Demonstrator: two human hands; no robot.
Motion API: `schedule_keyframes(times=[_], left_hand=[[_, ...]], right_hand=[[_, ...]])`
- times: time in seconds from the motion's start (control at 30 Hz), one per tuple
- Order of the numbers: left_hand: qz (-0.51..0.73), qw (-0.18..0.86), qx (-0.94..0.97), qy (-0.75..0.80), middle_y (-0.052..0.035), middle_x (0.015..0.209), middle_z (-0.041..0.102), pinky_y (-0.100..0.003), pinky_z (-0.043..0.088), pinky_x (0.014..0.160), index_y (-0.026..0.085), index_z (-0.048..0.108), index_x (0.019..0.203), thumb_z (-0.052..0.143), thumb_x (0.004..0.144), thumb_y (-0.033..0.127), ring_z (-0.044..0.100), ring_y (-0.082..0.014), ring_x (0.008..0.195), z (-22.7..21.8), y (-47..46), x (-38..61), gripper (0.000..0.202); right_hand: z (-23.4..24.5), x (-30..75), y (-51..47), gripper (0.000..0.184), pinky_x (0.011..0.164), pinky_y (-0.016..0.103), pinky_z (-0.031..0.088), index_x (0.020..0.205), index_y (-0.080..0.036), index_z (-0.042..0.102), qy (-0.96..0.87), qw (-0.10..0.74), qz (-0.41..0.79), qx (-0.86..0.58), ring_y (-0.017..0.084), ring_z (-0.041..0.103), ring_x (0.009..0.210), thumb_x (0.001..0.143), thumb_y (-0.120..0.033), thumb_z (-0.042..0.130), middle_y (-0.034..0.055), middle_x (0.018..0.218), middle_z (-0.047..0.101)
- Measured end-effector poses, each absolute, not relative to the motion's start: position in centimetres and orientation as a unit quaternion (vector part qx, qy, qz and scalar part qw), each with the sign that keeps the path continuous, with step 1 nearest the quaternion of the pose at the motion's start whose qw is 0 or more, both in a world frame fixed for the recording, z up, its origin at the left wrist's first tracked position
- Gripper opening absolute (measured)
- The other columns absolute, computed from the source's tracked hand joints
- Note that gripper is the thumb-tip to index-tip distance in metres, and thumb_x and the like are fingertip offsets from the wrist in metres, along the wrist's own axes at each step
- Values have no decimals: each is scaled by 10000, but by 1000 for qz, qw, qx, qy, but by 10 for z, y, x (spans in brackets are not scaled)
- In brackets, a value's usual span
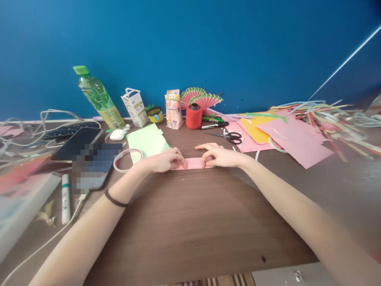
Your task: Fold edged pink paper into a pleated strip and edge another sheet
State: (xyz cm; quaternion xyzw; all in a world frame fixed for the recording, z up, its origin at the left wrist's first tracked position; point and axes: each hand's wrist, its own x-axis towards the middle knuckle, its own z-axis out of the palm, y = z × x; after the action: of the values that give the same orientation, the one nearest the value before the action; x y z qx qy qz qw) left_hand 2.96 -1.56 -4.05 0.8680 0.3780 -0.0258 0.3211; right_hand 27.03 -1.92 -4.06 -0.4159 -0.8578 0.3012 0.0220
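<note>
While I watch remotely, the left hand (168,160), fingers curled, and the right hand (218,155), fingers partly spread, touch the pink strip (194,163) between them; whether they pinch, I can't tell; seemingly flattening, next needing even pressure.

A green-capped bottle (101,97) stands on the far left of the counter (184,222), against a blue wall (190,39), with a white carton (135,107) just to its right. Nearer lie a white earbud case (118,134), a dark phone (109,167) with a cable plugged in, and a white marker (66,198). A red thread spool (194,119) stands at far centre, black-handled scissors (233,137) to its right.
</note>
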Motion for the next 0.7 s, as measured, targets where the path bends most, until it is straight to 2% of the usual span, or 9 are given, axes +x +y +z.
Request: schedule_keyframes(times=[0.13, 0.23, 0.43, 0.7], left_hand=[[-27, 342, 863, 371, -36, 960, 464, -231, 359, 846, 187, 639, 873, 448, 795, 243, 479, -153, 907, -36, -14, 27, 214], [-23, 369, 862, 346, -40, 980, 496, -227, 354, 861, 186, 644, 893, 425, 821, 242, 494, -149, 909, -32, -12, 23, 237], [-24, 372, 865, 336, -43, 1022, 509, -220, 357, 856, 201, 644, 933, 426, 831, 252, 494, -149, 930, -29, -12, 20, 246], [-40, 352, 869, 346, -39, 949, 488, -234, 364, 822, 186, 628, 885, 418, 819, 235, 487, -147, 868, -29, -14, 22, 225]], right_hand=[[-40, 275, -14, 260, 1024, 605, 89, 845, -280, 697, -852, 1, 329, -407, 302, 119, 1338, 740, -151, 497, -42, 1448, 265], [-41, 281, -9, 335, 1061, 550, 55, 931, -295, 689, -852, -16, 357, -384, 270, 60, 1359, 770, -138, 440, -65, 1469, 211], [-42, 292, -5, 322, 1082, 498, 90, 996, -343, 662, -864, -25, 365, -345, 255, 34, 1366, 780, -192, 478, -124, 1467, 182], [-38, 287, -9, 287, 1060, 524, 90, 959, -271, 640, -868, -29, 344, -356, 266, 54, 1361, 745, -147, 494, -41, 1474, 196]])
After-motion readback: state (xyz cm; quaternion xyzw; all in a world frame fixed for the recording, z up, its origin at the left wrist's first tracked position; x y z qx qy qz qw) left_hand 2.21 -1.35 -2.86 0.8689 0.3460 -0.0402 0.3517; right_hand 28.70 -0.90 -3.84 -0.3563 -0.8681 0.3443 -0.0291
